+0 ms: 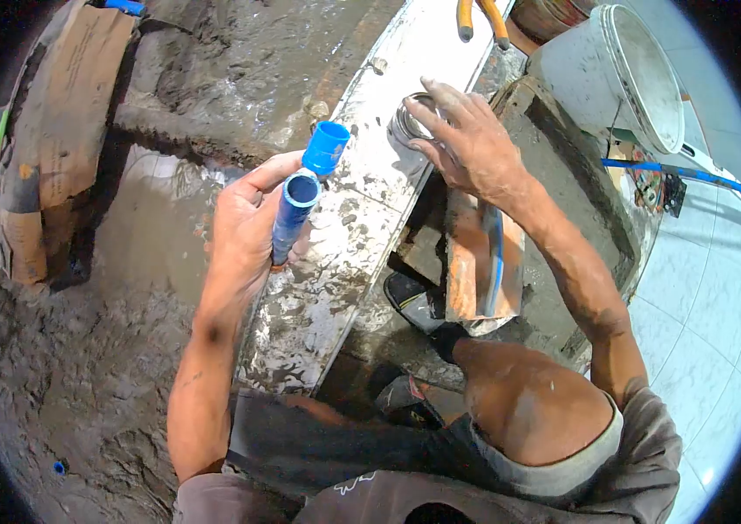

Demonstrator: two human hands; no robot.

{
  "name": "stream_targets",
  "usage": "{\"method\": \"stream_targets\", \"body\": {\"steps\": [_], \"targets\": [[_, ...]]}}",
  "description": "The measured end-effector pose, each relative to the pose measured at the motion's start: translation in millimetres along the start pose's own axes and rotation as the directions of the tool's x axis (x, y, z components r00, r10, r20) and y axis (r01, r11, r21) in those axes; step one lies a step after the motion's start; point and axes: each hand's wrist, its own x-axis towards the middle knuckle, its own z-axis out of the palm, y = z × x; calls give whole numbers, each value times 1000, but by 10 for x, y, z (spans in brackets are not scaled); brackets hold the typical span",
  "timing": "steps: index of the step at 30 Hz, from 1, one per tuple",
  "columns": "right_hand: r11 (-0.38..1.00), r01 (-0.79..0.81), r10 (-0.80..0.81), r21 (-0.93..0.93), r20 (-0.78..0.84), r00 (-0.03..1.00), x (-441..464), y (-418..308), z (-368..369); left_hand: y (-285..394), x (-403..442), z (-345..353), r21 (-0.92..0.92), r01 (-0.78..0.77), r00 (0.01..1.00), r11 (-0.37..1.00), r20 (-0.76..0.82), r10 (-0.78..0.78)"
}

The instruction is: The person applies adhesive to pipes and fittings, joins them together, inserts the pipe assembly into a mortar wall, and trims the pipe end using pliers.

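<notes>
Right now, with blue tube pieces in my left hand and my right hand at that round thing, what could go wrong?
Wet mud lies all around, so grit might get into the open ends of the blue tube pieces in your left hand. The round metallic thing by your right hand sits near the white board's edge; a nudge could knock it off. That smeared board may also be slippery.

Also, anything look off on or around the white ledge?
Yes: grey mud is splattered over the end of the white ledge nearer the person, past the left hand, while the far end looks fairly clean. The white bucket may be tipped; the angle doesn't settle it.
</notes>
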Motion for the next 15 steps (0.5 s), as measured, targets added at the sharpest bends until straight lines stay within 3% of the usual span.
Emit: {"method": "stream_targets", "body": {"steps": [4,9,11,15], "targets": [[995,5,-9,-96,-38,999,-115,-24,256,-6,41,-19,22,-9,1000,1000,20,8],[990,8,-4,-139,29,1000,-152,-23,199,-32,98,32,-123,52,998,991,28,-49],[994,13,-8,-108,49,999,-147,-64,120,-47,95,74,-151,12,999,989,52,-4],[980,-81,122,182,-232,965,-64,-407,-75,-29,112,91,-166,11,987,986,162,16]]}}
